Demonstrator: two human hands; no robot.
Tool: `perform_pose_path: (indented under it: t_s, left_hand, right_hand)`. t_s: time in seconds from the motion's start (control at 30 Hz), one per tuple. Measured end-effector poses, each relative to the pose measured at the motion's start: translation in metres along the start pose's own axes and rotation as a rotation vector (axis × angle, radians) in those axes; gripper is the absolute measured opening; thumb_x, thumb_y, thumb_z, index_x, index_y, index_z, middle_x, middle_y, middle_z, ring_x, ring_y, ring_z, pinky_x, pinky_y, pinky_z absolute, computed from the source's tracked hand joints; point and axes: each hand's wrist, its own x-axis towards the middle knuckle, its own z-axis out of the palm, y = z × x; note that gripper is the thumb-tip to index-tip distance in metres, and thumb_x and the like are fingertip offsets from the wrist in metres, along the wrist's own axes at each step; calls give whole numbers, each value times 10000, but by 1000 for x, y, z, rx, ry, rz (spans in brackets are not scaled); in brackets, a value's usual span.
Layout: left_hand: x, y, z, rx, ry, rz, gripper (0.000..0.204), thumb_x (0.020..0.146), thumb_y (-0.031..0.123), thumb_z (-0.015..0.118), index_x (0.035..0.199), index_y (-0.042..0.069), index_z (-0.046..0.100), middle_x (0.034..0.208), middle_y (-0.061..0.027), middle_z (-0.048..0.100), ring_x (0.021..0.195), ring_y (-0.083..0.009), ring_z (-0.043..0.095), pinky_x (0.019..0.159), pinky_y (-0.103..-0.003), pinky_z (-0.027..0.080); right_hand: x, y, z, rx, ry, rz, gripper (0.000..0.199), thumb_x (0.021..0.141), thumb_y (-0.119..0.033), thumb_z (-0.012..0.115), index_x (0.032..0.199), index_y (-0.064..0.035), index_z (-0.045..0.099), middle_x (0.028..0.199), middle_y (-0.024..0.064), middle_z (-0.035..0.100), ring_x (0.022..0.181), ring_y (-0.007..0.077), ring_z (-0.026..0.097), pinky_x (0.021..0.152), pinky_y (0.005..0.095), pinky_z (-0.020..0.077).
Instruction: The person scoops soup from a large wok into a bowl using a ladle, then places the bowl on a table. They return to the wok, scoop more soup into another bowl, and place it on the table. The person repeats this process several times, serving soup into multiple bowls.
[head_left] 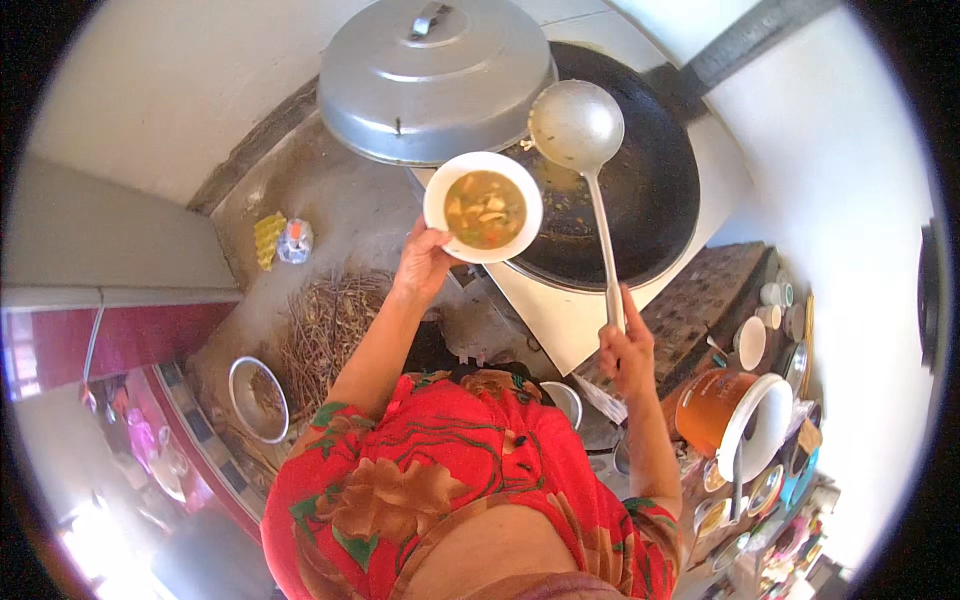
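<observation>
In my left hand (424, 262) is a white bowl (533, 208), gripped at its lower left rim. Brownish soup (487, 210) with pale and orange pieces fills much of it. My right hand (629, 350) is closed round the long handle of a metal ladle (578, 125). The ladle's round head hangs over a large dark wok (655, 190), up and to the right of the bowl. Some liquid and green bits lie at the bottom of the wok. A domed metal lid (435, 85) leans over the wok's left side, just beyond the bowl.
The wok is set in a pale stove top (560, 330). Dry twigs (330, 320) lie on the floor to the left, near a metal basin (258, 400). At the right are a brick ledge (710, 300), an orange bucket (708, 410), and several bowls and dishes.
</observation>
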Motion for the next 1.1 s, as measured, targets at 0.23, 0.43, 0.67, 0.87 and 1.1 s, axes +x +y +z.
perform_pose_path:
  t_s: [0.23,0.43,0.67,0.87,1.1]
  left_hand:
    - [-35,8,-32,11,92,61,649,686,80,627,1289,37,390,1194,-103,530,1126,-254,516,931,-418,452]
    - [-65,20,-42,13,150,90,663,665,75,640,1284,16,411,1222,-109,528,1134,-235,517,982,-378,420]
    - [-73,26,-48,40,193,81,698,640,101,656,1283,-12,409,1236,-112,526,1154,-249,501,1020,-392,375]
    - [-78,30,-46,29,189,111,658,650,85,637,1264,-8,420,1188,-112,547,1099,-248,535,974,-386,415]
    - [-95,29,-55,39,219,74,681,644,88,637,1275,-7,401,1218,-117,519,1137,-253,502,993,-394,392]
  right_hand:
    - [122,38,-91,-782,282,-281,555,862,-103,506,1390,-87,338,712,101,578,533,220,549,479,344,438]
    - [200,71,-130,-1375,396,-347,514,840,-78,501,1338,-36,380,800,256,608,751,430,589,672,473,466]
    - [198,67,-116,-1030,209,68,497,852,-97,507,1339,-89,407,692,180,572,558,304,551,486,408,446]
    - [165,58,-16,-543,30,269,581,876,-111,504,1417,-184,306,580,9,438,448,105,376,365,269,328]
    - [223,73,-72,-1197,187,-378,512,854,-99,521,1346,-102,381,845,281,603,812,432,597,707,468,470]
